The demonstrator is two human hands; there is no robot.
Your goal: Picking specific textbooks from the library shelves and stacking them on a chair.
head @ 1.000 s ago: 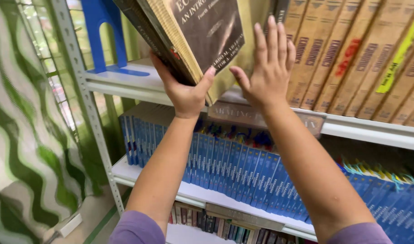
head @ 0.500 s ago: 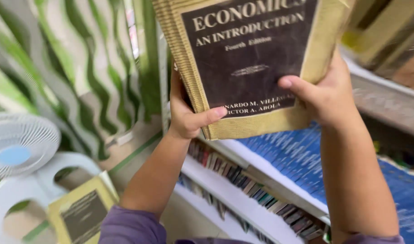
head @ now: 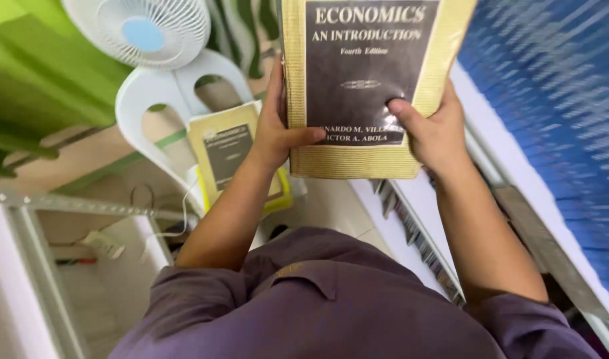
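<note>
— Yellow-tan cover with a dark brown panel: that's the book (head: pixel 364 86) I'm holding in front of my chest, front cover facing me.

— Which way does it run?

— Long axis goes up and away from me, the top edge cut off by the upper border of the view, the bottom edge nearest my body. The print reads upright to me, leaning only slightly.

— And your hands?

— My left hand (head: pixel 278 136) grips the left edge near the bottom corner, thumb laid flat across the cover, the other fingers hidden behind. My right hand (head: pixel 434 129) holds the lower right corner the same way, thumb pressed on the dark panel, fingers curled out of sight at the back.

— What changed from half a second ago?

— I've turned away from the shelves. The book was up higher and tilted; it now sits straighter and lower. The white fan (head: pixel 145 30) has slid from the left edge to the top, and the white plastic chair (head: pixel 159 100) with a second yellow book (head: pixel 228 149) on its seat is now just left of my left forearm. Blue books (head: pixel 550 106) blur along my right.
</note>
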